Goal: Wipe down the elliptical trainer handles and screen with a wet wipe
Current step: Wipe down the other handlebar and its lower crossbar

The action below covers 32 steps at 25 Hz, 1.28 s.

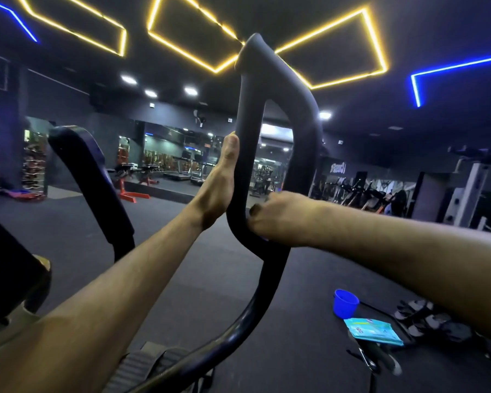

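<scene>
While my left hand (220, 182) steadies the right handle (247, 154), my right hand (278, 217) clamps its lower bend, wipe unseen. Handle-wiping is underway, I judge; next, work upward.

The dark gym floor (210, 265) carries a blue plastic cup (345, 303) at the near right. Just nearer lies a light-blue wet-wipe packet (372, 331), and to the right a pair of sandals (425, 319).
</scene>
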Each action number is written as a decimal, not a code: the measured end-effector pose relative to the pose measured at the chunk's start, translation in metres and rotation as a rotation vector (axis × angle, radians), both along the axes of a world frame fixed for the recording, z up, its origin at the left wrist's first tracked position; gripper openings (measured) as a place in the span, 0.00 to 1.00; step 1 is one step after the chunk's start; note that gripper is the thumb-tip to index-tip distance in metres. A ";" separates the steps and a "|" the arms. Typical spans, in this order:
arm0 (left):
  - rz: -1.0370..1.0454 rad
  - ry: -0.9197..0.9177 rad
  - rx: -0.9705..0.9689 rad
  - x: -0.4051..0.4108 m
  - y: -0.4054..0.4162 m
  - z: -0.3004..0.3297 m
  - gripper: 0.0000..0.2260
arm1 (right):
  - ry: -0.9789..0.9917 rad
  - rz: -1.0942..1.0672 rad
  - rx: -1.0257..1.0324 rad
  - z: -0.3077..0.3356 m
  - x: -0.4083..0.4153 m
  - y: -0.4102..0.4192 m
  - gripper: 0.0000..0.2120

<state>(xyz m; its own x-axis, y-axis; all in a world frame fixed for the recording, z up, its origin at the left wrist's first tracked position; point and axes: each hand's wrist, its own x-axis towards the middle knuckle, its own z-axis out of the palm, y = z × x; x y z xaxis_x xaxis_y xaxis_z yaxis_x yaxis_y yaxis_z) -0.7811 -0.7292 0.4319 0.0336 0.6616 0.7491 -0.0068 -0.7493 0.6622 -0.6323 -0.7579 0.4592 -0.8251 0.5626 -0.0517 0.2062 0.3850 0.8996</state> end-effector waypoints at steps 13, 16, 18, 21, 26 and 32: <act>0.008 -0.024 -0.004 -0.001 0.007 -0.002 0.39 | -0.101 -0.022 -0.094 0.048 -0.020 0.004 0.14; 0.009 -0.022 -0.020 -0.001 0.007 -0.001 0.40 | -0.130 -0.022 -0.078 0.021 -0.015 0.007 0.13; 0.002 -0.020 -0.018 -0.001 0.006 -0.001 0.40 | -0.105 -0.071 -0.083 0.003 -0.009 0.010 0.14; 0.020 -0.039 -0.014 0.001 0.006 -0.001 0.35 | -0.117 -0.065 -0.055 0.005 -0.002 0.006 0.13; 0.026 -0.057 0.007 0.000 0.007 -0.001 0.34 | -0.200 -0.071 -0.006 0.043 -0.009 -0.022 0.09; 0.022 -0.051 0.021 0.001 0.010 0.002 0.35 | -0.326 0.045 0.292 0.102 -0.002 -0.052 0.18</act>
